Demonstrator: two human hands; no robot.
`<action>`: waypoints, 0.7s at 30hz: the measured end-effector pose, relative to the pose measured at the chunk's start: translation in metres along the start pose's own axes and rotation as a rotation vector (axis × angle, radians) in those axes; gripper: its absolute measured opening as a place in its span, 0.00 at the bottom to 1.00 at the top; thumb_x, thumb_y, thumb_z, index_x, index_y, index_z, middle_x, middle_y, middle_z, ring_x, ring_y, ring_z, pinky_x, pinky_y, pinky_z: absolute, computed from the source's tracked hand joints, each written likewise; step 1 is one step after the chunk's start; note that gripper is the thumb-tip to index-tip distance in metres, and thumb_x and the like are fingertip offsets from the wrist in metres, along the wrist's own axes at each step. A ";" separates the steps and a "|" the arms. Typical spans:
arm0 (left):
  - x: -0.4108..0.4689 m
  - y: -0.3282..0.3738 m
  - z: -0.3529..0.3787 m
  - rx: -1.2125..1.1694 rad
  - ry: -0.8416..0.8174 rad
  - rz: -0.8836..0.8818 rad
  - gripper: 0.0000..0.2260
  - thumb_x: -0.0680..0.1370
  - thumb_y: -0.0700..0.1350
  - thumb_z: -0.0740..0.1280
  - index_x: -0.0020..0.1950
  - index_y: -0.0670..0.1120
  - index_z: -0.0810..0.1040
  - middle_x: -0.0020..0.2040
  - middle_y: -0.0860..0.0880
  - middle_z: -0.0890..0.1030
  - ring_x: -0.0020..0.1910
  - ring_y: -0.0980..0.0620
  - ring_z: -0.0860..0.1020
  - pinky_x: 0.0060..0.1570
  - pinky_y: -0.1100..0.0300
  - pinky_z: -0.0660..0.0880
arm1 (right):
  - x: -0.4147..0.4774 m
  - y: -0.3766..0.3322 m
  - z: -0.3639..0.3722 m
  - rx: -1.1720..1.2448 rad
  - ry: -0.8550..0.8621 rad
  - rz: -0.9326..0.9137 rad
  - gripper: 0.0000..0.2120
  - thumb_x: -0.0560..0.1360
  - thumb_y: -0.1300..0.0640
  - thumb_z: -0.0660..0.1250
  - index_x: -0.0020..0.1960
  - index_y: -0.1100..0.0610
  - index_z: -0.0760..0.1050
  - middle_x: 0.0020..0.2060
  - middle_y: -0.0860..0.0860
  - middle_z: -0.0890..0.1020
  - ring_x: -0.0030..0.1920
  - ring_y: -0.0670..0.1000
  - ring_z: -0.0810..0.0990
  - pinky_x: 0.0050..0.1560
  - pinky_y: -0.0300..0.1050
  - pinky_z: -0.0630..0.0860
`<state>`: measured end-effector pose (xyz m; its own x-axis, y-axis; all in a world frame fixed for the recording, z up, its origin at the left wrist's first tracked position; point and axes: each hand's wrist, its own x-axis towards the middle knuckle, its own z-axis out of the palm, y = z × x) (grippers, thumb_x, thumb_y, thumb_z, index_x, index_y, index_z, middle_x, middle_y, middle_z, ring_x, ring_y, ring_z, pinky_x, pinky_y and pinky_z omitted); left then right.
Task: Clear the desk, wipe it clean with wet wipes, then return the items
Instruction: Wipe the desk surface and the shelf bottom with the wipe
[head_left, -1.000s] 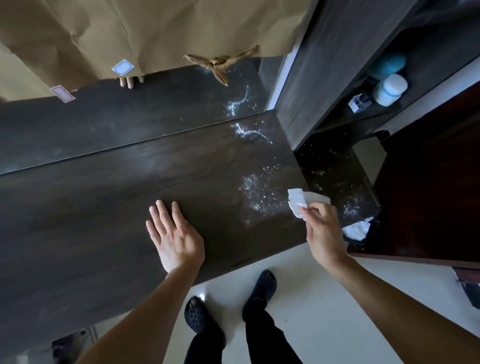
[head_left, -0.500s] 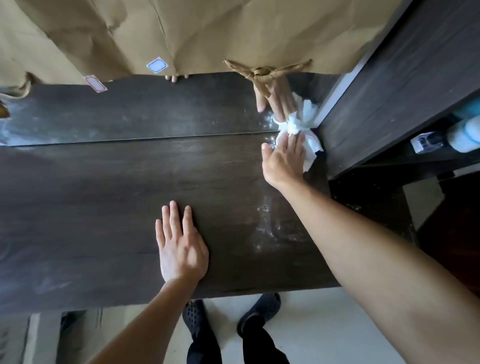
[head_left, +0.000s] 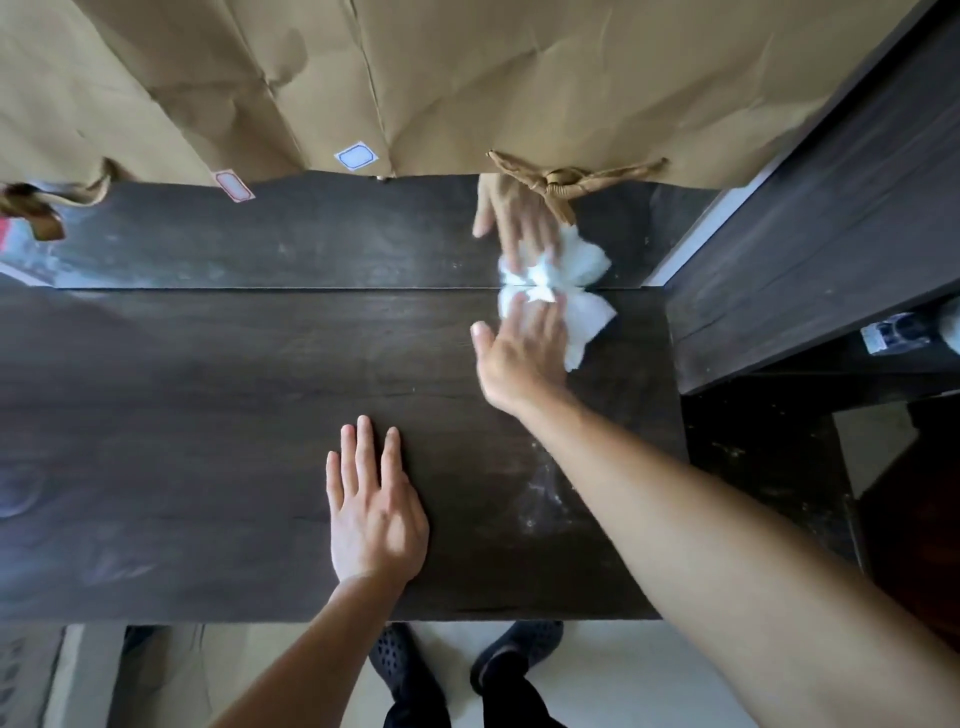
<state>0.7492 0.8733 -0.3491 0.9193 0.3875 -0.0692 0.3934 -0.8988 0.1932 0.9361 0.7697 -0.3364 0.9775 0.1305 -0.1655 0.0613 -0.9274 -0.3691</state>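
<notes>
The dark wooden desk (head_left: 208, 415) fills the middle of the head view, its back edge meeting a mirror that doubles what lies there. My right hand (head_left: 519, 358) presses a crumpled white wet wipe (head_left: 587, 322) flat against the desk at the far right back corner, fingers straight and blurred. My left hand (head_left: 371, 509) rests flat on the desk near the front edge, fingers spread and holding nothing. A patch of whitish dust (head_left: 540, 499) lies on the desk beside my right forearm.
Brown paper (head_left: 467, 78) covers the upper mirror, with two small labels and a tied knot (head_left: 561, 179). A dark cabinet (head_left: 831, 208) stands at the right, with a small item on its lower shelf (head_left: 888, 335). My feet (head_left: 514, 654) stand below the desk's front edge.
My right hand carried the wipe from the desk's front right edge to the back right corner and now slides it slightly left along the mirror. My left hand stayed flat.
</notes>
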 end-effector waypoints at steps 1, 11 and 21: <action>0.000 0.000 0.000 0.001 0.000 0.000 0.24 0.76 0.44 0.52 0.71 0.40 0.66 0.75 0.38 0.59 0.75 0.40 0.54 0.72 0.44 0.51 | -0.010 -0.010 0.007 0.016 -0.049 -0.206 0.29 0.80 0.45 0.47 0.73 0.63 0.58 0.74 0.63 0.58 0.75 0.62 0.50 0.73 0.54 0.49; 0.002 -0.002 0.000 0.002 0.006 0.024 0.24 0.76 0.43 0.53 0.71 0.39 0.66 0.74 0.36 0.60 0.75 0.39 0.54 0.72 0.43 0.52 | 0.018 0.102 -0.039 0.049 0.188 -0.088 0.15 0.72 0.67 0.56 0.54 0.62 0.78 0.55 0.60 0.79 0.62 0.59 0.72 0.65 0.47 0.65; 0.001 -0.001 -0.002 -0.032 0.016 0.025 0.25 0.76 0.45 0.50 0.70 0.39 0.67 0.74 0.36 0.61 0.74 0.38 0.55 0.73 0.44 0.51 | 0.012 0.107 -0.049 0.123 0.098 0.149 0.23 0.77 0.52 0.50 0.64 0.66 0.68 0.63 0.63 0.71 0.67 0.61 0.66 0.67 0.51 0.61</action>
<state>0.7502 0.8750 -0.3474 0.9283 0.3686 -0.0483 0.3696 -0.9013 0.2261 0.9645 0.6549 -0.3334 0.9893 -0.0447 -0.1390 -0.1041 -0.8835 -0.4567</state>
